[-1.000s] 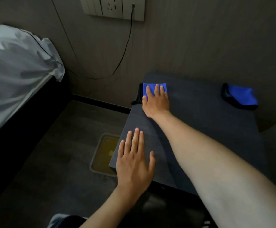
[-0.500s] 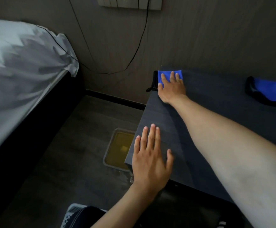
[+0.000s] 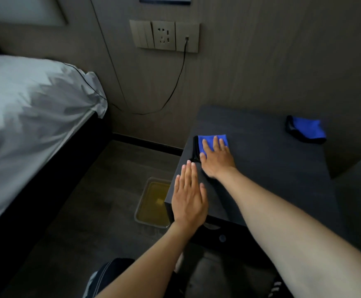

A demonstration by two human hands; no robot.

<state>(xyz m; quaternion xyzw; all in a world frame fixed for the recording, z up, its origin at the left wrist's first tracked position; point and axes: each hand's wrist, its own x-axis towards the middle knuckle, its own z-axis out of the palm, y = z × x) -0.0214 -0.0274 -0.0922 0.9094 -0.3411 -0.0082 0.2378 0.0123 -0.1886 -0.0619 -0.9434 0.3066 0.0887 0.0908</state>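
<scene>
our right hand [image 3: 217, 160] presses the blue cloth [image 3: 210, 140] flat, fingers straight, at the nightstand's [image 3: 272, 168] 9 o'clock edge. left hand [image 3: 188, 196] lies flat, fingers together, at 7. risk: a stroke toward 9 drags the cloth off into the floor tray [image 3: 153, 203], liquid-filled, we think.

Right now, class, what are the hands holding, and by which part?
Nothing is gripped: the right hand presses flat on the near half of the folded blue cloth; the left hand holds nothing.
</scene>
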